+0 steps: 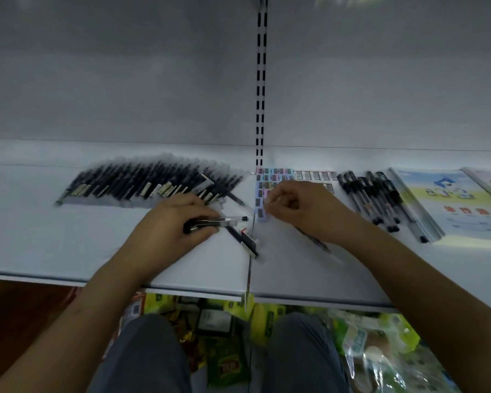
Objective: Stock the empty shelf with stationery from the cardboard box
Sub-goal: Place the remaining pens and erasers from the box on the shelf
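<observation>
The left hand (179, 219) lies low on the white shelf (54, 245), its fingers (210, 215) curled round a small bunch of black pens (219, 221) whose tips point right toward the seam between the 2 shelf boards. The right hand (298, 208) rests beside the block of pastel erasers (262, 194), and its fingertips seem to pinch or nudge one at the near end of the block, though blur hides the exact contact.

The step in hand looks like sorting: getting loose stock into its proper rows. To do it well, the held pens should go onto the right end of the long row of pens (150, 181), laid at the same slant and with caps facing the same way, so the row stays even. A stray pen (243, 241) lies across the seam and another (313, 241) lies just below the right wrist; both probably belong in that row or with the grouped pens (370, 194) on the right. The erasers sit touching each other, so a light sideways push risks skewing the whole block. The cardboard box is not in view.
</observation>
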A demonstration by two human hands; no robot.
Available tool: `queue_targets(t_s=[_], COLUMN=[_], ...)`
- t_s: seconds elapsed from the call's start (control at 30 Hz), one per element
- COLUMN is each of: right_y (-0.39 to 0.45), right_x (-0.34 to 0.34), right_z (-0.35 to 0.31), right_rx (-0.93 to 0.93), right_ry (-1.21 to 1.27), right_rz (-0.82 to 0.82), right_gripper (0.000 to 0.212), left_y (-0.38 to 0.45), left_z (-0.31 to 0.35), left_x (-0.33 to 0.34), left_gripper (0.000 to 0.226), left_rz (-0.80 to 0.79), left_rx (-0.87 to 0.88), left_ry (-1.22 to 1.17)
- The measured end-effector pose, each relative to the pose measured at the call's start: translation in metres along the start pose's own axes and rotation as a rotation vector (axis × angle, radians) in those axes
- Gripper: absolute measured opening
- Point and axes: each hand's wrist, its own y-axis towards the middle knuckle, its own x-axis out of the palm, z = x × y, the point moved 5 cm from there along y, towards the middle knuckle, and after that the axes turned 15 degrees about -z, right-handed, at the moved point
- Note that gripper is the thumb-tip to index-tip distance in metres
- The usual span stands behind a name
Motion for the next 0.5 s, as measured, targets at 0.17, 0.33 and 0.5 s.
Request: queue_targets(t_s=[0.17,0.33,0.5], right_y=[0.007,-0.004,-0.043], right_x=[0.031,0.015,-0.057], right_z=[-0.018,-0.015,0.047], right_rx=[0.019,0.097,0.476], right_ry=[-0.226,-0.242,0.003], right_rz=[-0.193,-0.181,0.199], right_gripper=[0.037,0.044,0.043], left_y=[0.003,0.01,0.025], left_z=[0.002,0.007,0.016], left_x=[-0.003,-0.004,-0.002], left_gripper=[0.032,0.04,0.035], left_rz=[0.039,0.066,0.115], left_rx=[0.033,0.039,0.064], left_ry=[0.079,0.133,0.106])
